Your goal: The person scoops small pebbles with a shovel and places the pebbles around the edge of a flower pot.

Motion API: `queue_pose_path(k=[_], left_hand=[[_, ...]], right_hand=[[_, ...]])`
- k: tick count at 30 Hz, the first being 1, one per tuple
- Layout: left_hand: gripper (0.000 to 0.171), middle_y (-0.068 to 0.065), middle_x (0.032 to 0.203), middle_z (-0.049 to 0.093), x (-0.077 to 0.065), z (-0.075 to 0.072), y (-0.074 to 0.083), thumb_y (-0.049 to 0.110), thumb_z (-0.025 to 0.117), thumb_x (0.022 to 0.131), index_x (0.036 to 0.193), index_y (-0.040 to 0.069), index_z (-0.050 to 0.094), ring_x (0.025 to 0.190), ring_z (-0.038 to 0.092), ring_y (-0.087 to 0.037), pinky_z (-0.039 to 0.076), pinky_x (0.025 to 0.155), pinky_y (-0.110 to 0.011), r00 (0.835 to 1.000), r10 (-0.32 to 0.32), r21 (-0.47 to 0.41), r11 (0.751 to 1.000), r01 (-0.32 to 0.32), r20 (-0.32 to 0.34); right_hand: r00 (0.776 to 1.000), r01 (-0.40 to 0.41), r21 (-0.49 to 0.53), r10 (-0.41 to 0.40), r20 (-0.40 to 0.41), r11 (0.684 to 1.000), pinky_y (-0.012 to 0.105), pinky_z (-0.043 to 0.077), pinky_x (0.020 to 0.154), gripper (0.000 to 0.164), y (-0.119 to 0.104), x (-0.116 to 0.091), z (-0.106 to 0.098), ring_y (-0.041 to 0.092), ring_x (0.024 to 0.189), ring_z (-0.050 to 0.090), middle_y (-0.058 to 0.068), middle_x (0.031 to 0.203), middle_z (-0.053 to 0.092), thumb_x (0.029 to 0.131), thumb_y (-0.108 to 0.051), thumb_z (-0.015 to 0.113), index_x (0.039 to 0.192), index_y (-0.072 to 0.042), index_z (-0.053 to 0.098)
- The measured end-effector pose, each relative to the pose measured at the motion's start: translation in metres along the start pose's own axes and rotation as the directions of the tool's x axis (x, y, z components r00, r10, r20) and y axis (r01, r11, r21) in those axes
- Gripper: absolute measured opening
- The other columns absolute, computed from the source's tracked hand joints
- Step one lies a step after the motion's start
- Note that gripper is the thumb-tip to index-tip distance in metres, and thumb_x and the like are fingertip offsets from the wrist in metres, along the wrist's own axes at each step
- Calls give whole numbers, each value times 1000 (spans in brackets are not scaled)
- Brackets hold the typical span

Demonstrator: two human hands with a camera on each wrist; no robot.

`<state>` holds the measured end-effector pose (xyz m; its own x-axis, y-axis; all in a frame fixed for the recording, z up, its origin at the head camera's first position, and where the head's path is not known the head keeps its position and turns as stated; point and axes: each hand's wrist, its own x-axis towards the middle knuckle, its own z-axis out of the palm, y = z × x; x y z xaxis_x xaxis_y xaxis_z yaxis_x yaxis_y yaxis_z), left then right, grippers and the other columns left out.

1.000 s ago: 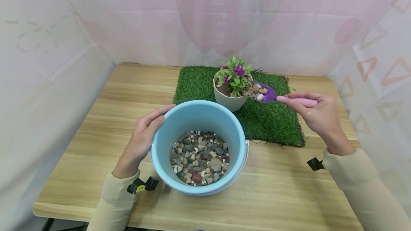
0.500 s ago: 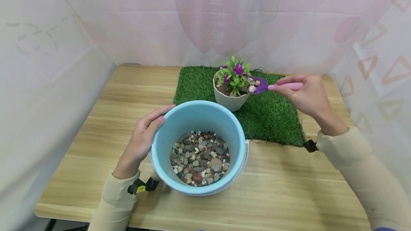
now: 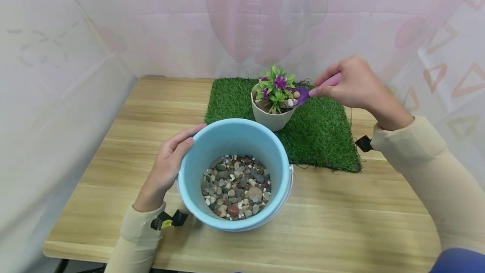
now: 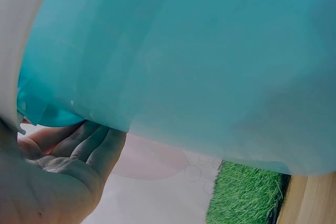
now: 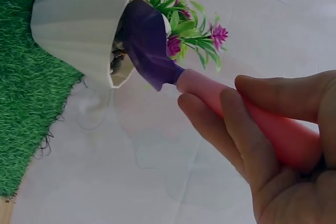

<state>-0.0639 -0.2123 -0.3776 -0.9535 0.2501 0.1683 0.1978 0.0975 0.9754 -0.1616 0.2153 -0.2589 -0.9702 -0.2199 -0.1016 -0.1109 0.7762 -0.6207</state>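
My right hand (image 3: 354, 82) pinches the pink handle of a garden trowel (image 3: 302, 96) between thumb and fingers. Its purple blade tilts down over the right rim of a white flowerpot (image 3: 272, 120), with several pebbles (image 3: 291, 102) at the blade's front. Purple flowers with green leaves (image 3: 279, 82) stand in the pot; in the right wrist view, the blade's back (image 5: 149, 40) partly covers the pot's mouth. My left hand (image 3: 168, 159) rests against the outside of a light blue bucket (image 3: 235, 138), its fingers (image 4: 105, 153) extended along the wall. Many mixed pebbles (image 3: 236, 184) cover the bucket's bottom.
The pot stands on a green artificial grass mat (image 3: 322, 142) at the back of the wooden table (image 3: 333, 214). A white handle (image 3: 291, 176) hangs along the bucket's right side. Printed pale fabric (image 3: 170, 33) walls in the back and both sides.
My right hand has moved up and leftward, tilting the trowel from nearly level to steeply down over the pot. Pebbles have slid off toward the pot. The left hand and bucket stay still.
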Motion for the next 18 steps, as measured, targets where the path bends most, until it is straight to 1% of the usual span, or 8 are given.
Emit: queue_pose_path(k=[2, 6, 8, 11, 14, 18], left_hand=[[43, -7, 137, 71, -1, 0, 0, 18, 43, 115, 149, -6, 54, 107, 79, -22, 70, 81, -46, 1000, 1, 3, 1000, -1, 1], [43, -3, 138, 71, -2, 0, 0, 18, 43, 115, 150, -5, 54, 108, 78, -21, 70, 83, -45, 1000, -12, 7, 1000, 12, 0], [43, -1, 138, 71, -3, 1, 1, 19, 43, 115, 150, -4, 54, 108, 78, -20, 70, 83, -46, 1000, -21, 9, 1000, 21, -3], [43, -1, 137, 71, -4, 2, 1, 19, 44, 115, 150, -3, 55, 107, 79, -22, 70, 82, -48, 1000, -25, 8, 1000, 26, -11], [43, -2, 137, 71, -4, 2, 3, 20, 44, 115, 150, -3, 54, 107, 79, -22, 70, 82, -48, 1000, -25, 6, 1000, 25, -15], [44, -2, 138, 70, -4, 3, 4, 20, 43, 115, 150, -3, 54, 108, 78, -22, 70, 83, -48, 1000, -25, -2, 1000, 25, -14]], right_hand=[[1000, -15, 0, 15, 7, 1000, 22, 31, 37, 20, -5, 0, -1, 5, 43, 36, 1, 93, 84, 96, -21, 73, 108, -8, 81], [999, -37, -10, 37, 10, 999, 24, 36, 38, 26, -12, 2, -4, 7, 46, 39, 3, 93, 83, 91, -28, 84, 108, -9, 81], [999, -43, -9, 43, 16, 999, 25, 37, 40, 29, -15, 1, -5, 7, 48, 40, 3, 92, 83, 89, -30, 86, 108, -9, 82], [997, -62, 3, 61, 35, 998, 25, 34, 39, 28, -18, 0, -6, 7, 48, 36, 3, 89, 82, 88, -29, 87, 108, -9, 82], [996, -79, 12, 78, 47, 997, 26, 35, 42, 29, -22, -1, -6, 9, 53, 39, 3, 91, 82, 87, -29, 88, 108, -10, 82], [994, -96, 15, 95, 50, 995, 31, 41, 50, 32, -26, -2, -4, 13, 67, 49, 2, 98, 83, 86, -32, 89, 109, -11, 82]])
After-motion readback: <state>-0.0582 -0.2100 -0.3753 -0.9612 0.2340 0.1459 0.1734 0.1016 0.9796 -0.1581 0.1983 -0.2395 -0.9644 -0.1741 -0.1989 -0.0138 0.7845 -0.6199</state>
